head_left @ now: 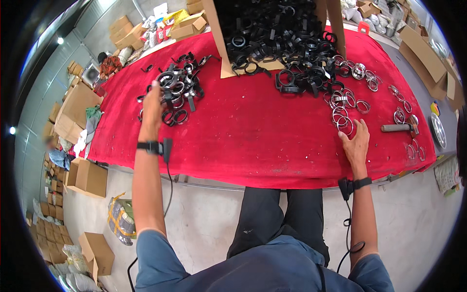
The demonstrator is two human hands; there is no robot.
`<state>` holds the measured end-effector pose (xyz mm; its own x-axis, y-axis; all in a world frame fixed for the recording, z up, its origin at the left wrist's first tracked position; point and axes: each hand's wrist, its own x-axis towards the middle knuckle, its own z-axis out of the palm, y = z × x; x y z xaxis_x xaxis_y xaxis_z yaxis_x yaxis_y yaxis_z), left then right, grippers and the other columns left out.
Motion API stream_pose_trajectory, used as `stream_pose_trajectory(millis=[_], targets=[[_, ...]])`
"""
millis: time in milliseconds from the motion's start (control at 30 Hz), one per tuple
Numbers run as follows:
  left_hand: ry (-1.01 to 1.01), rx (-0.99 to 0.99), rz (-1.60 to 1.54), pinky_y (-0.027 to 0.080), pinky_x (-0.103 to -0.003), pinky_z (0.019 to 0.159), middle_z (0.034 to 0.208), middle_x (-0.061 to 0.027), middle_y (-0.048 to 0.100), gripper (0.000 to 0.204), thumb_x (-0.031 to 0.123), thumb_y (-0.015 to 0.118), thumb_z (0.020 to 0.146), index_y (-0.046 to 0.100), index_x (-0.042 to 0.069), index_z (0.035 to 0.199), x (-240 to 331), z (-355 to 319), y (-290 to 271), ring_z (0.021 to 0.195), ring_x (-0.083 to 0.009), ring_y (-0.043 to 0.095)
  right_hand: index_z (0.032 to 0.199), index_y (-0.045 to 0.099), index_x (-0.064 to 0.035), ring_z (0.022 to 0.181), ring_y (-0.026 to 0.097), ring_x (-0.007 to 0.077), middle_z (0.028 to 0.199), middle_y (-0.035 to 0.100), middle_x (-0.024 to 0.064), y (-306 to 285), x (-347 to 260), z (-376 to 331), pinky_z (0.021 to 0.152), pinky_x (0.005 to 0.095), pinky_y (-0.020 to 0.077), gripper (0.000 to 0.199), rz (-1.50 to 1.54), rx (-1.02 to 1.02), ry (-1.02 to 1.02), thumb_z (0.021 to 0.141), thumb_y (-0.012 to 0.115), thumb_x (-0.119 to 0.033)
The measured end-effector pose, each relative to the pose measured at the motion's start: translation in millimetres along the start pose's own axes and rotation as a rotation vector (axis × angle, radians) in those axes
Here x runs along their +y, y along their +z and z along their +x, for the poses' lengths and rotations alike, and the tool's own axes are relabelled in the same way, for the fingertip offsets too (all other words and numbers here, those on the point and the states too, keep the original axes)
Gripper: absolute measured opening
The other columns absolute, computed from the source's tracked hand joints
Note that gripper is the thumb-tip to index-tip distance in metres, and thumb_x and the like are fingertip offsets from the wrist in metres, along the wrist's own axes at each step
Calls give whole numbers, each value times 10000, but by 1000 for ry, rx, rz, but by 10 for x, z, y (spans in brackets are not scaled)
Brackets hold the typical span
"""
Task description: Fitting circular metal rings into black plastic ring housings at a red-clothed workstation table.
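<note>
Lying near the right hand (357,142), thin silver rings (343,117) gleam.

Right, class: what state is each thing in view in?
Left hand: at black rings, grip unclear
Right hand: thumb and fingers apart
Black rings: heaped loosely
Silver rings: loose, some overlapping
Big cardboard box: open, spilling black rings
Hammer: lying down
Red cloth: spread out

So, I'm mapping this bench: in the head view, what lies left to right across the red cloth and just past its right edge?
Left black pile → box → hammer → silver plate. Silver rings left out: they spread and overlap others.
</note>
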<state>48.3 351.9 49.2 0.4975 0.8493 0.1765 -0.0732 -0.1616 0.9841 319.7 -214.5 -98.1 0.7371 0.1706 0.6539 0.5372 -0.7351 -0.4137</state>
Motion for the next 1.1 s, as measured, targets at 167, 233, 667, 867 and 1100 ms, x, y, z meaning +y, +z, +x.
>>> stream_pose_trajectory(millis=[167,233,667,867,1100], targets=[[289,185,790,536,-502,941,1174,-294,725,556,446,624,1022,698,-41,1281,-202,403,329,1074,-423,716,1181,688,13,1292,613,434,1336,676,264,368,412,-5,1114,504,473,386,115,-139,-7,886,845,-178],[495,59,809,554,-537,935,1213,-272,727,482,302,776,922,710,-18,1275,-135,-119,1344,1104,-439,711,1159,695,21,1239,646,424,1262,713,253,237,585,-88,1076,496,494,312,217,-124,102,925,807,-152],[778,-323,784,571,-512,897,1111,-188,668,83,38,696,886,726,22,962,-1219,-607,3273,1022,-420,678,1166,693,3,1352,569,416,1517,590,236,342,268,-80,1131,495,460,329,98,-256,-63,941,800,-211],[726,-543,686,564,-527,940,1089,-224,742,189,115,689,917,724,32,1082,-975,-758,3294,1074,-431,707,1208,675,13,1212,656,326,1370,670,207,194,153,-1,1053,423,506,337,302,-179,189,1016,743,-256],[469,-534,859,572,-549,940,1105,-263,745,376,147,738,929,680,33,1283,-861,-818,3077,1080,-452,721,1398,593,35,1095,662,206,1256,676,121,261,457,25,953,353,539,533,823,-32,459,1117,589,-417]])
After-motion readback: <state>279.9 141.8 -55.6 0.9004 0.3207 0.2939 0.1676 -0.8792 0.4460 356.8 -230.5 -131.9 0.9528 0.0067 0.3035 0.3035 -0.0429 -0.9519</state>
